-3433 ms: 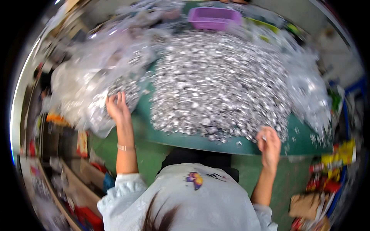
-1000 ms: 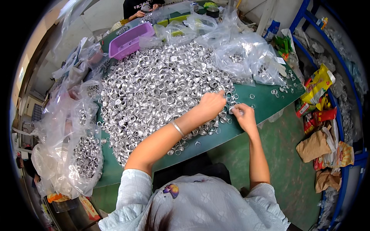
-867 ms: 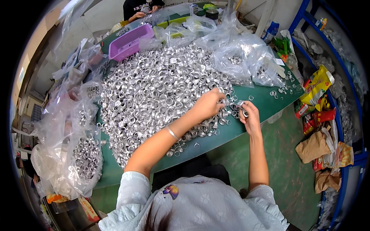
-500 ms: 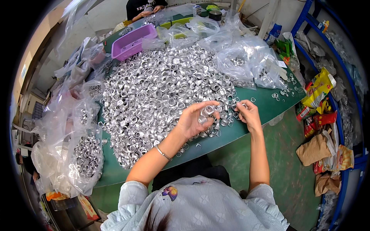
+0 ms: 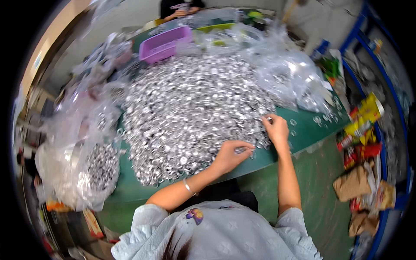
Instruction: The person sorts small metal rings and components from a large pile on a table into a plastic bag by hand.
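Observation:
A wide heap of silver metal rings (image 5: 195, 104) covers the middle of the green table (image 5: 255, 164). My left hand (image 5: 229, 158) is at the heap's near right edge, its fingers curled round rings (image 5: 239, 150) that show partly between thumb and fingers. Further right, my right hand (image 5: 277, 130) pinches a small ring (image 5: 270, 120) at its fingertips, beside the right edge of the heap. Motion blurs the picture, so the number of rings in the left hand is hard to make out.
Behind the heap stand a purple basin (image 5: 164, 43) and clear plastic bags (image 5: 286, 73). Bagged rings (image 5: 102, 167) lie on the left. Loose rings (image 5: 323, 118) are scattered at the right corner. A co-worker (image 5: 180, 11) sits across the table. Blue shelving (image 5: 370, 69) rises on the right.
My left hand has moved down and turned, its palm now hidden with the rings in it. My right hand stays near the heap's right edge. The whole view has shifted slightly.

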Available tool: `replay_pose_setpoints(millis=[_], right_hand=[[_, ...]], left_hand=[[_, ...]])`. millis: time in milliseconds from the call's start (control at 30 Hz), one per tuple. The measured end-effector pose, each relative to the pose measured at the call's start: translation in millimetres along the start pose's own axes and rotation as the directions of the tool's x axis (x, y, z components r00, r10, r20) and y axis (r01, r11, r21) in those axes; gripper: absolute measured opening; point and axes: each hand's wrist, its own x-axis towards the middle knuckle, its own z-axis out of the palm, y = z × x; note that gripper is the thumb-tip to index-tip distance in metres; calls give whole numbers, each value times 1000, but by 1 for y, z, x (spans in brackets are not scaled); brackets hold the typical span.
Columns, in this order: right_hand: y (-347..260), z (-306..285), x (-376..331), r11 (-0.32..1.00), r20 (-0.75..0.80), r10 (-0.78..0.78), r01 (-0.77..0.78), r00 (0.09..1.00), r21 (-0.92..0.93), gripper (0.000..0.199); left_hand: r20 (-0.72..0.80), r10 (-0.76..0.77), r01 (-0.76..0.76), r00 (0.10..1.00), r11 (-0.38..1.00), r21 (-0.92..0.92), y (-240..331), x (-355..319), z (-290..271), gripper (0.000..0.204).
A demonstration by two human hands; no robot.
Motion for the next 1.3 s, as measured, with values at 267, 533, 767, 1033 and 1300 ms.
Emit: replay_pose_setpoints(millis=[267,533,767,1033,1300], right_hand=[[41,15,22,919,-42,-239,240,970,314,28],[-67,-19,-88,707,44,-682,643,730,294,31],[-88,-22,-107,531,20,-847,847,531,27,32],[-101,-20,-121,427,-24,-904,903,427,-51,34],[-110,-11,-130,386,21,-921,916,390,-111,37]], left_hand=[[141,-161,213,977,724,-656,-24,-10,16,21],[-68,577,-512,814,657,-553,-60,6,61,27],[173,311,215,934,-107,-971,-49,10,44,30],[-212,369,-309,905,225,-924,-63,14,49,22],[-214,168,-238,962,139,-961,-55,-8,35,23]])
